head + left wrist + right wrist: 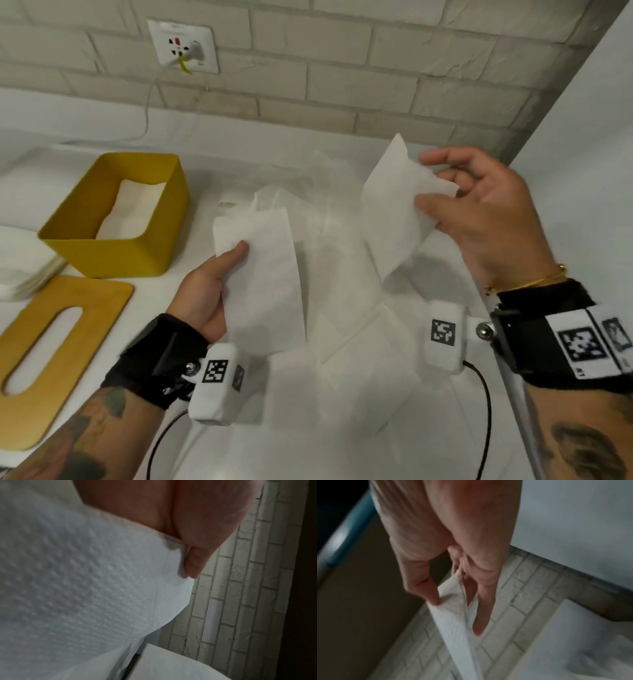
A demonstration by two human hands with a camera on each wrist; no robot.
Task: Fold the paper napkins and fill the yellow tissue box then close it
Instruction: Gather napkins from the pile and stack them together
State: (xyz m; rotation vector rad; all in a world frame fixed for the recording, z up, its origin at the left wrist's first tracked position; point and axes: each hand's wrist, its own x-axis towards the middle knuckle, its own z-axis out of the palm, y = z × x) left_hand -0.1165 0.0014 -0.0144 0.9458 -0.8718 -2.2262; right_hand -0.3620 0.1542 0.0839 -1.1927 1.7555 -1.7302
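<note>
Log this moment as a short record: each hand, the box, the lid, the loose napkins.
left hand: holds a folded napkin above the table
right hand: pinches a second napkin by its upper edge
yellow tissue box: open, white napkins inside
lid: flat on the table, in front of the box
loose napkins: spread on the table below the hands

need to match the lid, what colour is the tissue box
Yellow; the tissue box shows best in the head view.
</note>
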